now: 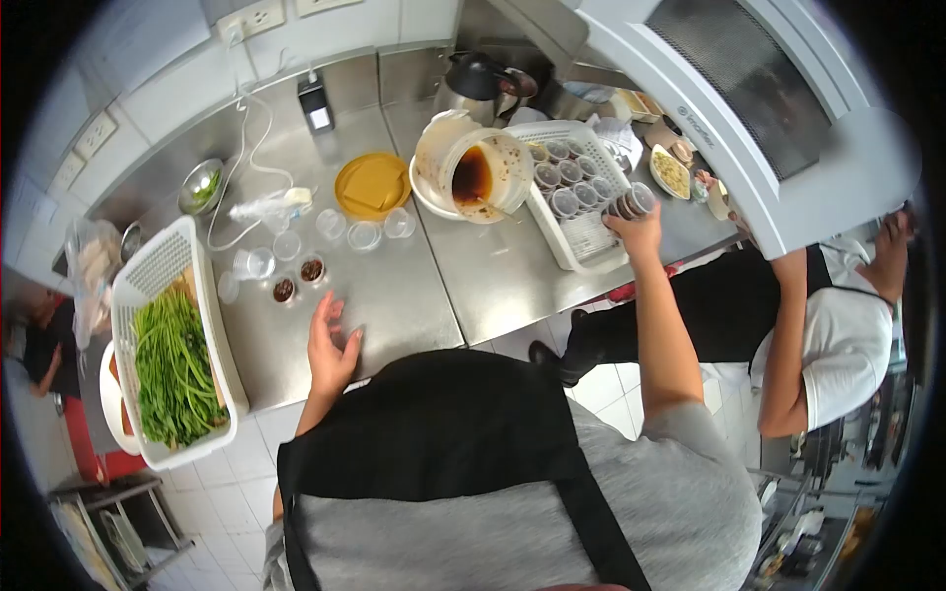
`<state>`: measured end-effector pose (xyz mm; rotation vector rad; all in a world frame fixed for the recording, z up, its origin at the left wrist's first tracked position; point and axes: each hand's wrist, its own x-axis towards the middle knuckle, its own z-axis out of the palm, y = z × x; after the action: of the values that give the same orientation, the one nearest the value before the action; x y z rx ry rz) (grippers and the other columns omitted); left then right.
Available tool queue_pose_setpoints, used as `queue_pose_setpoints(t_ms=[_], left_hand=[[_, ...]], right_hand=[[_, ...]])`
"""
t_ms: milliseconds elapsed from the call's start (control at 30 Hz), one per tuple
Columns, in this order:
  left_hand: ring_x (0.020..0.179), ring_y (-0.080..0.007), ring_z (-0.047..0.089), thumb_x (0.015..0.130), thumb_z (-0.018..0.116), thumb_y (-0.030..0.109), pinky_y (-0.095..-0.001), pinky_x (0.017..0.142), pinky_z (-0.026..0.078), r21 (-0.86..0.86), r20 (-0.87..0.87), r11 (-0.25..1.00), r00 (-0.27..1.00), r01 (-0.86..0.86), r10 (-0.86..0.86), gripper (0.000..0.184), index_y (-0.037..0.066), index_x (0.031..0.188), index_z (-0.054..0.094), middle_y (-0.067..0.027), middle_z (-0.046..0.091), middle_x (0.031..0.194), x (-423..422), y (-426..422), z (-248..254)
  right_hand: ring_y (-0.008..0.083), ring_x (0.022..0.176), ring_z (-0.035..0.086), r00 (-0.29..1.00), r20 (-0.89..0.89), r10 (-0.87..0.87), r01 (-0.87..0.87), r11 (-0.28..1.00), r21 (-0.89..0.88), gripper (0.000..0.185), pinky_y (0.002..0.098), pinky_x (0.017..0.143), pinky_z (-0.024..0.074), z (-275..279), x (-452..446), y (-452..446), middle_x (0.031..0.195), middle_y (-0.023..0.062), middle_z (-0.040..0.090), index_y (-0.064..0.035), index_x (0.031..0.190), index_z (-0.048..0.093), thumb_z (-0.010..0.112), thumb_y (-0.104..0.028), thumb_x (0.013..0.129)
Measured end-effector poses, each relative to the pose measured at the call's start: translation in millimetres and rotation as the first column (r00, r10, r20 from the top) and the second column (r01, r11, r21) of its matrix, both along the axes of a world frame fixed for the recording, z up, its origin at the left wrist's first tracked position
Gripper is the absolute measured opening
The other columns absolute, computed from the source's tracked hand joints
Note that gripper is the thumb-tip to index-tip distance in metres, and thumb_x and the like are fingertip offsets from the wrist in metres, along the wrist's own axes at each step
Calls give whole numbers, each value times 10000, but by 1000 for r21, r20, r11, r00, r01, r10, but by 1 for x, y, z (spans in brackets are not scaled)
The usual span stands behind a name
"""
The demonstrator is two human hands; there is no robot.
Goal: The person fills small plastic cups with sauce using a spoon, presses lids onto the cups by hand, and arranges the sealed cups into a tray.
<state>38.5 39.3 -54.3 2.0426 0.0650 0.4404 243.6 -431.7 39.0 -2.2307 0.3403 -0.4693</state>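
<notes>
My right hand (642,236) is closed around a small stack of lidded sauce cups (631,202), over the right edge of a white plastic basket (583,258). Rows of similar dark-filled cups (569,173) stand inside that basket. Near the counter's front edge, my left hand (332,347) has its fingers stretched out and holds nothing. Just beyond it are two uncovered cups of dark sauce (298,280). Clear lids and cups (364,235) lie farther back. A tilted tub of brown sauce (483,177) rests in a white bowl, with a utensil in it.
On the left sits a white basket of green vegetables (177,360). A yellow lid (372,185) and a small metal bowl (202,185) lie on the steel counter (394,315). A grey appliance (734,108) overhangs the right side, where another person (818,335) stands.
</notes>
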Motion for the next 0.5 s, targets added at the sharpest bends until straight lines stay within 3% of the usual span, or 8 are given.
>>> queue_pose_setpoints(t_ms=[67,100,133,233,333,433,500], left_hand=[[1073,-248,540,747,670,36,-344,865,451,-12,-20,1000,1000,9,-9,739,66,1407,340,-152,555,1212,1,5,0],[1070,-246,540,748,668,33,-341,865,450,-35,-19,999,1000,7,-7,737,63,1407,339,-150,556,1208,0,8,-2],[1067,-243,540,749,665,30,-337,865,449,-62,-21,998,1000,4,-6,735,61,1407,339,-148,557,1205,-1,11,-6],[1053,-236,545,752,660,20,-330,861,450,-107,-27,994,999,20,-23,732,53,1408,336,-144,561,1194,0,14,-10],[1031,-228,557,754,660,14,-324,854,455,-116,-27,993,1000,-5,2,733,51,1409,334,-139,566,1181,-3,18,-13],[1007,-218,569,756,667,10,-319,847,459,-99,-9,995,1000,1,-2,731,47,1407,336,-133,573,1166,1,16,-16],[997,-210,574,757,674,5,-314,842,460,-94,-7,995,1000,-15,15,729,44,1404,338,-130,579,1154,-1,17,-17]], right_hand=[[298,993,634,979,-22,-203,204,975,86,832,356,905,471,-36,29,-16,1046,183,644,-4,1175,426,881,-175,500],[325,978,636,939,-47,-342,341,940,-20,805,380,902,472,-38,33,-9,1047,191,645,-14,1166,425,869,-160,510],[340,996,627,937,-10,-348,348,937,-30,815,398,898,475,-38,37,-3,1051,208,639,-11,1189,414,857,-146,519],[368,1066,590,821,-223,-526,563,812,156,767,410,927,454,-26,51,21,1118,241,595,4,1262,360,774,-72,621],[368,1100,569,799,-152,-581,600,757,258,672,397,953,437,-44,53,32,1177,250,566,-6,1299,335,674,-74,723],[354,1123,555,697,-296,-654,710,687,155,637,385,963,430,-57,59,27,1211,250,545,-20,1350,301,599,-113,794],[335,1120,555,747,-292,-597,653,741,158,647,396,942,445,-82,72,10,1237,242,528,-29,1378,280,587,-163,824]])
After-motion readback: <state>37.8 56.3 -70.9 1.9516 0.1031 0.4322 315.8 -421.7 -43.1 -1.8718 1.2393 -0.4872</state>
